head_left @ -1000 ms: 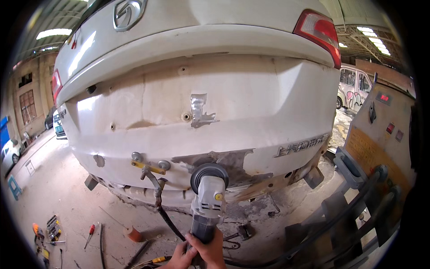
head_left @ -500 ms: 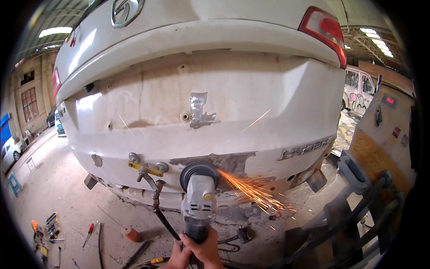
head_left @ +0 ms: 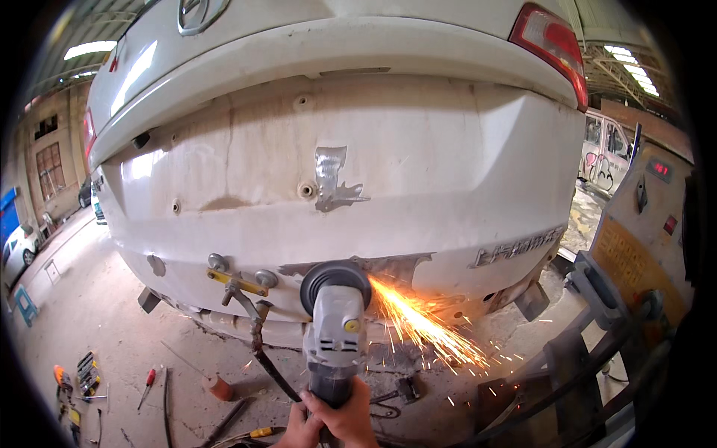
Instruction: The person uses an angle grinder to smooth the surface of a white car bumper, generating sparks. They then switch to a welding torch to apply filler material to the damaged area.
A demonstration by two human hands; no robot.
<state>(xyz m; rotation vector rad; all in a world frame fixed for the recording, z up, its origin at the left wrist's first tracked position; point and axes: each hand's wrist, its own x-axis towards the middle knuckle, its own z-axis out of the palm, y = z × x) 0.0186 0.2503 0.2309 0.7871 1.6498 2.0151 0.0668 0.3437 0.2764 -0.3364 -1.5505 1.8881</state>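
Grey angle grinder point(head_left: 335, 317): you are gripping its handle with your right hand point(head_left: 345, 420) closed over it and your left hand point(head_left: 297, 429) wrapped just beside, low and near. Disc is pressing against the white car's rear panel point(head_left: 388, 187), throwing orange sparks point(head_left: 426, 328) rightward. Bare-metal patch point(head_left: 388, 267) beside the disc is already stripped; surrounding paint and filler are still waiting. Yellow-tipped clamp point(head_left: 237, 281) is hanging left of the disc. Screwdrivers and tools point(head_left: 82, 377) are lying on the floor, far left. Disc face is hidden; your forearms are being cut off below.
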